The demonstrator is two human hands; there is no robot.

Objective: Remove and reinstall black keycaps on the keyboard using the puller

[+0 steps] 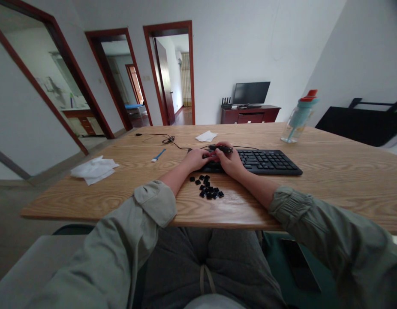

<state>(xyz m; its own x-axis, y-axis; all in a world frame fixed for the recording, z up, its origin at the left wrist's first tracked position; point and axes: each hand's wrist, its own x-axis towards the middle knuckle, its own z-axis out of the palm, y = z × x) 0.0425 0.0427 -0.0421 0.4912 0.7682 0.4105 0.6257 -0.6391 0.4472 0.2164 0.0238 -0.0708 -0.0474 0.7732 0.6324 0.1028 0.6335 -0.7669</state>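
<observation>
A black computer keyboard (266,161) lies on the wooden table in front of me, its left part covered by my hands. My right hand (230,161) is closed around a slim black tool (221,149), held slantwise above the keys; its exact kind is not clear. Over the keyboard's left end rests my left hand (198,159), its fingers reaching toward the tip of the right hand, with nothing visible in them. Close to the keyboard's front edge, several loose black keycaps (209,189) are scattered in a small pile between my forearms.
Left of the keyboard lies a small blue brush (158,156) with white bristles. A black cable (169,140) is coiled behind it. White tissues (94,168) lie at the left, another tissue (206,136) farther back. A water bottle (299,116) stands at the right rear.
</observation>
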